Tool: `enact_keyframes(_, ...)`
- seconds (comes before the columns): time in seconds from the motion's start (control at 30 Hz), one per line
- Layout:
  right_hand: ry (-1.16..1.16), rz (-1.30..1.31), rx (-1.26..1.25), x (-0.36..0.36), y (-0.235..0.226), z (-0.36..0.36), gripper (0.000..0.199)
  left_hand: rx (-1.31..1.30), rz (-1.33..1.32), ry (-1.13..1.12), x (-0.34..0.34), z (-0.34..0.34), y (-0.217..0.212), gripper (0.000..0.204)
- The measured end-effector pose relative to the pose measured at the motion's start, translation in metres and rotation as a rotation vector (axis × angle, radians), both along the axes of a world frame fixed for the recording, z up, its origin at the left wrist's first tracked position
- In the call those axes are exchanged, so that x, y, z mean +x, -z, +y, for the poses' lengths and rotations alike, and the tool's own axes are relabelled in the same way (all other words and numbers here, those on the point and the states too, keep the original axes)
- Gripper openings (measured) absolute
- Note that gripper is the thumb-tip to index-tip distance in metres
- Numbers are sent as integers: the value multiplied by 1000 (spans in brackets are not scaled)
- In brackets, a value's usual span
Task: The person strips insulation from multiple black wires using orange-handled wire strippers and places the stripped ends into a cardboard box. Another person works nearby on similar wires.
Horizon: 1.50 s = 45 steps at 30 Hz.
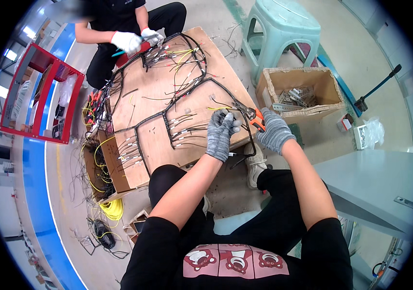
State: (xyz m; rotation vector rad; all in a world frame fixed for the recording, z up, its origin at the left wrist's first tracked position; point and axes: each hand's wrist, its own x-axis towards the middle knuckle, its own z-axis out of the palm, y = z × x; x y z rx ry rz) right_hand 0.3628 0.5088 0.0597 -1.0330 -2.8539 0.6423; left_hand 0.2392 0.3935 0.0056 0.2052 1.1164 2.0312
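My right hand (275, 131), in a grey knit glove, grips orange-handled pliers (256, 121). Their metal jaws point left, toward thin yellow and black wires (221, 108) at the board's right side. Closed at those wires is my left hand (221, 136), gloved the same way; its fingers partly hide what they pinch. A black taped wire harness (155, 117) branches across the wooden board (192, 104), with many loose wire ends bearing white labels. One harness branch (250, 155) hangs over the board's near edge, between my hands and knees.
Across the board a person in white gloves (128, 42) holds a teal-handled tool. A pale green stool (284, 29) and a cardboard box of metal parts (303, 92) stand right. A grey table (375, 179) is close by my right arm. Yellow wire coils (112, 210) lie at left.
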Motion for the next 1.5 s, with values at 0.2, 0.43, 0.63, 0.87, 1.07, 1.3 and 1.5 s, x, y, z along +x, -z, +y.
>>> enact_keyframes(0.2,-46,-109,-10,-4,-13,-2,53,-139,76,25,-4,2,2,10)
enact_keyframes(0.43,-81,-107,129,0,-15,-8,53,-162,232,42,-3,1,8,4)
enact_keyframes(0.63,-114,-120,143,5,-20,-4,51,-210,238,79,-2,4,7,10)
enact_keyframes(0.87,-138,-113,179,11,-19,3,49,-201,250,138,-3,6,7,11)
enact_keyframes(1.07,-146,-115,190,14,-21,4,49,-222,256,147,-7,5,10,11)
enact_keyframes(1.3,-167,-70,219,17,-15,6,53,-267,325,185,-6,7,7,11)
enact_keyframes(1.5,-157,-73,143,16,-20,5,46,-247,317,166,-5,7,7,9)
